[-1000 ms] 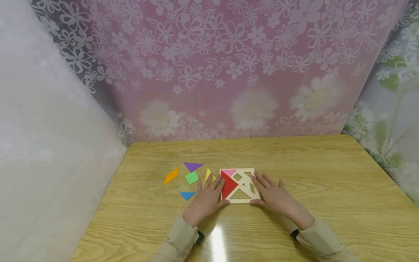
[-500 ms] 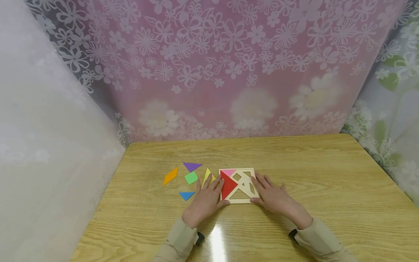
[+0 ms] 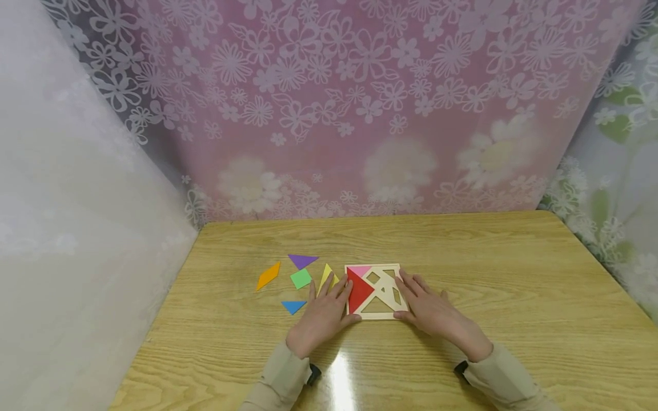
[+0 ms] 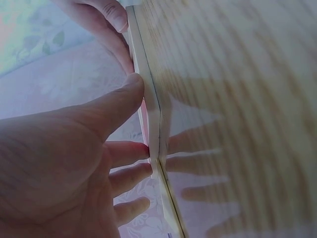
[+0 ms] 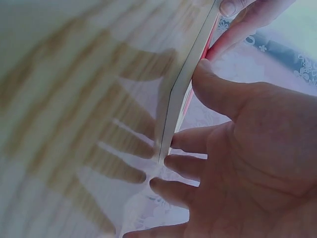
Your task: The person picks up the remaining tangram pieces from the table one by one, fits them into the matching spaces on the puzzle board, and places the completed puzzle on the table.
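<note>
A square wooden tray (image 3: 377, 315) with cut-out openings lies on the table, a red triangle (image 3: 360, 290) and a pink triangle (image 3: 358, 270) in it. My left hand (image 3: 323, 317) rests at its left edge, fingers spread and fairly straight, the thumb touching the lower left corner. At the right edge my right hand (image 3: 437, 311) touches the frame with relaxed fingers, thumb near the lower right corner. Both wrist views show the tray's side edge (image 4: 154, 119) against the thumbs. Partly under the left fingers is a yellow piece (image 3: 326, 278).
Left of the tray lie a purple triangle (image 3: 303, 261), a green square (image 3: 301, 278), an orange parallelogram (image 3: 268, 276) and a blue triangle (image 3: 293, 307). Flowered curtains (image 3: 319, 114) hang behind and beside the wooden table (image 3: 462, 245).
</note>
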